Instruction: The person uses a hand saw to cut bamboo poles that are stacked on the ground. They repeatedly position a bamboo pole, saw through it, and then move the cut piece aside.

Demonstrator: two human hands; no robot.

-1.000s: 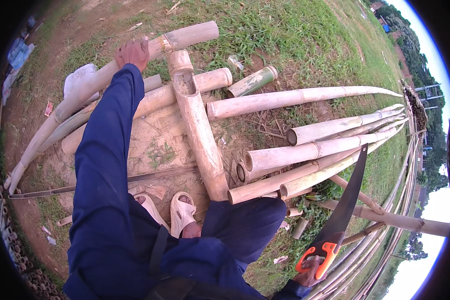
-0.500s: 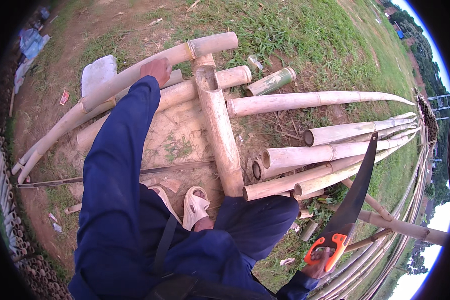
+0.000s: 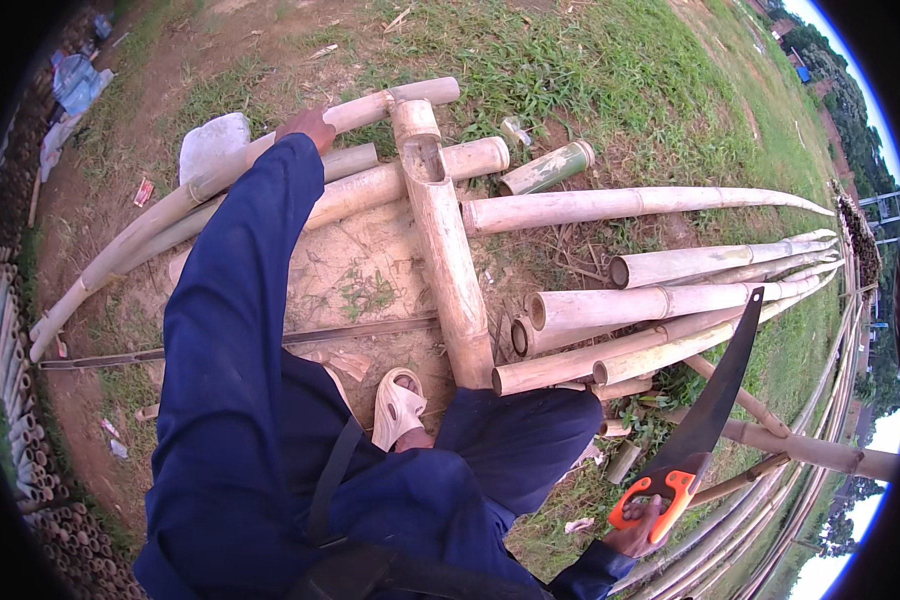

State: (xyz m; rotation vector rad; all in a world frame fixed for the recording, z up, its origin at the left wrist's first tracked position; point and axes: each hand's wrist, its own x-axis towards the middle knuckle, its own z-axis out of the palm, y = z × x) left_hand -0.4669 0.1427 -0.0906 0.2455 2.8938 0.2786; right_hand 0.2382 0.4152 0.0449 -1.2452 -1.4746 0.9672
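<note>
My left hand [image 3: 308, 129] is closed around a long bamboo pole [image 3: 220, 172] at the upper left. That pole's cut end lies just behind the upright-looking notched bamboo post [image 3: 445, 250]. Its far left end reaches down toward the ground. In my right hand [image 3: 638, 530], at the lower right, is a handsaw [image 3: 705, 400] with an orange handle, its dark blade pointing up and away from the bamboo I hold. More bamboo poles [image 3: 405, 186] lie beneath and beside the one in my left hand.
Several cut bamboo poles [image 3: 660, 300] stretch off to the right. A short green bamboo piece [image 3: 550, 168] lies on the grass past the post. Behind the held pole sits a white block [image 3: 213, 145]. A thin dark strip [image 3: 370, 332] crosses the ground before my sandal [image 3: 398, 408]. Stacked bamboo [image 3: 30, 450] lines the left.
The held bamboo pole has shifted slightly left and down at its cut end, now behind the notched post's top. My left hand has moved with it; my right hand keeps the handsaw nearly still.
</note>
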